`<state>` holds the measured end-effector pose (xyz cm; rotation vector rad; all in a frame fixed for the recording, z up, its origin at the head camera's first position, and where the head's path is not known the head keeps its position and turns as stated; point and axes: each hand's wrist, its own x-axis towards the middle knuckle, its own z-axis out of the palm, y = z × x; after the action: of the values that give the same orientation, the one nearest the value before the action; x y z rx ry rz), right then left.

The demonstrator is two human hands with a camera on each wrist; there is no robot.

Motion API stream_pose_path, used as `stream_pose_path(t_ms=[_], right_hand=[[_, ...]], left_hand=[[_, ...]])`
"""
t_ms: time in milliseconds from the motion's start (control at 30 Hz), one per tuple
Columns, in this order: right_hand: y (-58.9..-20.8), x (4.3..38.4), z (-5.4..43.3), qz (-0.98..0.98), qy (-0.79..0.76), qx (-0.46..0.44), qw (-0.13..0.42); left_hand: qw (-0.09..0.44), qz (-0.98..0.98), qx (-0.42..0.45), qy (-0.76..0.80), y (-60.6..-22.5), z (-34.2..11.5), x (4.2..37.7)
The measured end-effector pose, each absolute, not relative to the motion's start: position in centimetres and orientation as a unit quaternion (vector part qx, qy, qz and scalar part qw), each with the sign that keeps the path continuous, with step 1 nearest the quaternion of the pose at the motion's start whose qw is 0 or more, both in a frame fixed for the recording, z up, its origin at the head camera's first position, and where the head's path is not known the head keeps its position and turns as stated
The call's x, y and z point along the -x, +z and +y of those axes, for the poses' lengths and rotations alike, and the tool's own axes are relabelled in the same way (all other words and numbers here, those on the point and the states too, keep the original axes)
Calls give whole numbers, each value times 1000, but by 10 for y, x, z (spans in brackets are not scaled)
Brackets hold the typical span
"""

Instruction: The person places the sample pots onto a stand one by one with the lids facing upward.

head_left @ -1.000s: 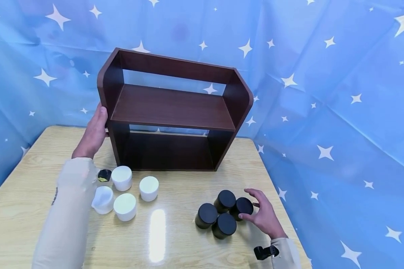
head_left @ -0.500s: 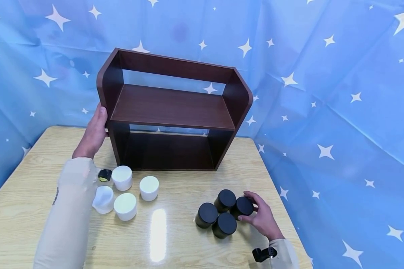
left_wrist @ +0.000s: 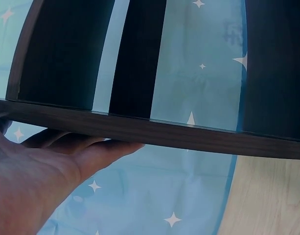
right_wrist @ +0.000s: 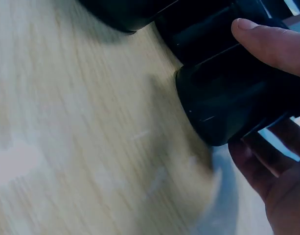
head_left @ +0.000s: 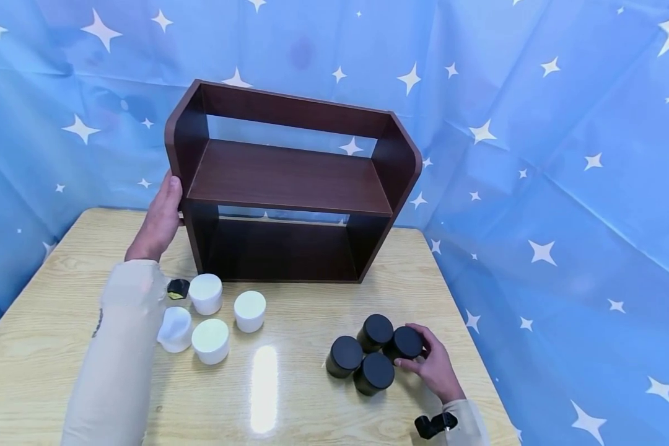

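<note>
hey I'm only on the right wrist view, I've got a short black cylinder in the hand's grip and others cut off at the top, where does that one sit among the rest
Observer: The short, smooth black cylinder in the right hand's grip is the rightmost in a cluster of four.
Operator: And what's being touched on the other side?
Observer: The left hand touches the left end of a two-tier, dark brown wooden shelf.
Operator: Anything else on the table?
Observer: Yes, four short white cylinders, to the left of the black ones as the head view shows them.
</note>
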<state>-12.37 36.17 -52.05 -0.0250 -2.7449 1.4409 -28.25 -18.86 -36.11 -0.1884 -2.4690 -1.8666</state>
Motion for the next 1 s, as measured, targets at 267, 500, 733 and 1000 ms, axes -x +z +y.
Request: stream_pose_path(t_ms=[267, 500, 733, 1000], right_hand=[[-529, 122, 359, -860, 509, 9, 40], [-532, 123, 359, -857, 514, 16, 45], [-530, 123, 358, -861, 507, 32, 34], [-529, 124, 356, -864, 500, 49, 36]], left_hand=[[15, -801, 51, -596, -361, -188, 283], [14, -806, 51, -590, -361, -187, 283], [16, -805, 50, -591, -361, -187, 282], [19, -809, 46, -586, -361, -188, 282]])
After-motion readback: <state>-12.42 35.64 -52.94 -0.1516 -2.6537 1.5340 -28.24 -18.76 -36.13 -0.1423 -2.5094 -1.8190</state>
